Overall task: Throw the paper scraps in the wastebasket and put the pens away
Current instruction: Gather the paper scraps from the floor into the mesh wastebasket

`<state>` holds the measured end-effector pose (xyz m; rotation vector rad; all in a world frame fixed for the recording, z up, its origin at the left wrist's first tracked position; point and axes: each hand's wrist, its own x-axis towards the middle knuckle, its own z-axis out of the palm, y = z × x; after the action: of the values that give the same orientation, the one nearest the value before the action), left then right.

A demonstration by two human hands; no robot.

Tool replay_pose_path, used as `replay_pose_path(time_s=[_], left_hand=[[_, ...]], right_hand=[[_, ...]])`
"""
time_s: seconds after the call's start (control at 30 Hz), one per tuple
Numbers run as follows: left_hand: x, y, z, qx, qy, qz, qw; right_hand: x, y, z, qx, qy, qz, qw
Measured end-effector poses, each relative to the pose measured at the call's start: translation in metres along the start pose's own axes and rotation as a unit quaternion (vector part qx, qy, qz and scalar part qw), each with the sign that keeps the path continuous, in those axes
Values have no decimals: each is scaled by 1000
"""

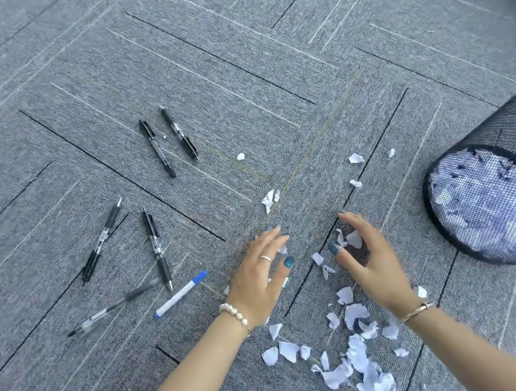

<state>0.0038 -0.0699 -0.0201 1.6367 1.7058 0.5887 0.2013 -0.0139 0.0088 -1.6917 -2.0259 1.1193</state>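
Grey carpet tiles (229, 64) with dark seam lines cover the whole view; the person works low over the floor, both forearms bare.

Left hand (259, 276): fingers spread and apart, palm down just above the carpet, ring on one finger, pearl bracelet (234, 314) at the wrist. A small white bit shows at its fingertips; cannot tell if it is pinched or merely lying under them.

Right hand (367, 255): fingers curved and apart, cupped over a few paper scraps (360, 358); contact with them cannot be told because of blur. Thin metal bangle (417, 311) at the wrist.

Scraps: main heap lies between the two forearms, near the bottom edge; looser pieces sit between and beyond the hands, a few strays further out toward the basket.

Mesh wastebasket (508, 121): lying on its side at the right edge, well apart from the hands; white paper shows through its mesh base.

Pens: all on the carpet left of the hands. Two black pens (157, 148) lie side by side further up; two more black ones (156, 245) lower left; a blurred clear pen (112, 308) and a white marker with blue cap (181, 294) lie nearest the left hand, not touching it
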Motion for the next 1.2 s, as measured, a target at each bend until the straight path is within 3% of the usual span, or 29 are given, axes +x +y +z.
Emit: replay_pose_path(time_s=[0.27,0.5,0.63,1.07,1.2], left_hand=[[-2,34,25,-76,-46,75,993],[28,28,10,-99,45,61,992],[57,23,-12,-74,99,45,991],[128,18,-39,-74,153,20,985],[141,2,-39,32,148,30,988]], right_hand=[[-10,-2,4,52,-22,-30,998],[7,-3,-10,84,31,-32,995],[34,2,-24,56,59,-26,996],[107,30,-37,-62,142,-20,988],[121,40,-41,-68,166,4,984]])
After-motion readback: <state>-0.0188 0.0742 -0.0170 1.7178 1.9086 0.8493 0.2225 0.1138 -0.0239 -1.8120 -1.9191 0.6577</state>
